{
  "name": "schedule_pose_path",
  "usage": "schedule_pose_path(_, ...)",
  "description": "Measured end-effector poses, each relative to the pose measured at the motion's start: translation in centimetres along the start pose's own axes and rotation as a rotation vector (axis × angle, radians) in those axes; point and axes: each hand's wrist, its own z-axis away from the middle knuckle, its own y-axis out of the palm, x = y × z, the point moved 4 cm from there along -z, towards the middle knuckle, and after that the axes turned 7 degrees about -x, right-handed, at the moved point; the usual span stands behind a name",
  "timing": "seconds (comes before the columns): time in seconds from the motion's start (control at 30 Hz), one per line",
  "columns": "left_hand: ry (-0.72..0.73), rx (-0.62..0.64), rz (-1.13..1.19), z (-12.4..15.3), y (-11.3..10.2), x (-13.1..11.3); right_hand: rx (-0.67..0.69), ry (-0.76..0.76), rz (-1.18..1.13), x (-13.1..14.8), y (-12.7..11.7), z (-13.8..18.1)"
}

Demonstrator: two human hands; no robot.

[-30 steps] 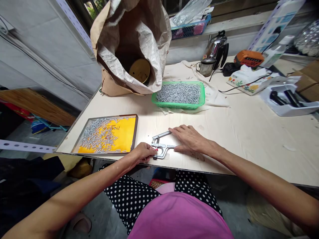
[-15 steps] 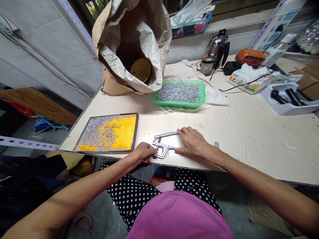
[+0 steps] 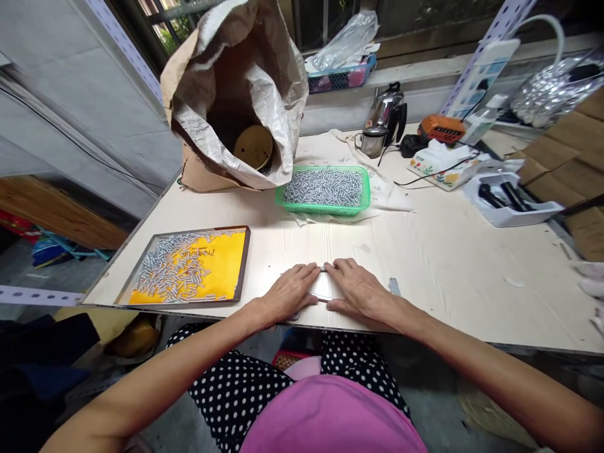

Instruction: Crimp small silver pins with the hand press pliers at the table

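My left hand (image 3: 287,292) and my right hand (image 3: 361,289) lie side by side near the table's front edge, both pressed onto small metal press pliers (image 3: 324,269). The left hand covers the tool's head, the right hand its handles. Only a dark tip between the fingertips and a sliver of handle show. A yellow tray (image 3: 229,255) with several small silver pins lies to the left of my left hand. Farther back stands a green basket (image 3: 321,209) full of the same pins.
A big open paper sack (image 3: 236,75) with a yellow lid inside stands at the back left. A steel kettle (image 3: 384,116), a tissue box (image 3: 436,167), cables and a white tray (image 3: 509,214) with black tools sit at the back right. Cardboard boxes are at the far right.
My left hand has moved from the pliers' left end onto their head, covering the tool. The pliers' handles, spread open before, are now hidden under both hands. The camera has tilted slightly.
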Motion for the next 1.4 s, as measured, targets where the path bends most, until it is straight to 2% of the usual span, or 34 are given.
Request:
schedule_pose_path(0.1, 0.027, 0.015, -0.01, -0.1, -0.1, -0.1, -0.002, -0.007, -0.031, -0.2, -0.2, 0.3)
schedule_pose_path(0.37, -0.104, 0.036, 0.029, -2.4, -0.6, 0.1, -0.019, -0.025, 0.058, -0.7, 1.0, -0.5)
schedule_pose_path(0.57, -0.202, 0.018, 0.022, -3.1, -0.6, 0.6, -0.024, -0.03, 0.082, -0.9, 1.8, -1.4)
schedule_pose_path(0.73, -0.249, -0.046, -0.008, -2.9, -0.8, 0.7, -0.03, -0.047, -0.004, -3.1, 1.0, -2.5)
schedule_pose_path(0.87, -0.287, -0.198, -0.041, -1.2, 0.3, -1.3, -0.003, -0.088, -0.142, -5.4, 0.8, -3.8)
schedule_pose_path(1.0, -0.183, -0.292, 0.007, 0.7, 2.7, -4.8, -0.044, -0.022, -0.073, -5.9, 0.9, -5.0)
schedule_pose_path(1.1, -0.147, -0.297, 0.095, 1.3, 3.6, -5.8, -0.07, -0.018, 0.072, -5.6, 0.7, -6.4)
schedule_pose_path(1.2, -0.154, -0.295, 0.164, 1.2, 3.6, -5.5, -0.098, 0.035, 0.161, -5.1, 0.1, -8.3)
schedule_pose_path(1.27, -0.153, -0.302, 0.194, 1.0, 3.4, -5.2, -0.091, 0.012, 0.191, -3.6, -0.2, -9.1)
schedule_pose_path(1.33, -0.149, -0.306, 0.227, 0.9, 3.5, -5.0, -0.053, -0.145, 0.17, -0.8, -0.1, -9.3)
schedule_pose_path(1.4, -0.154, -0.301, 0.267, 0.9, 3.9, -5.0, 0.031, -0.376, 0.104, 2.7, 0.6, -8.9)
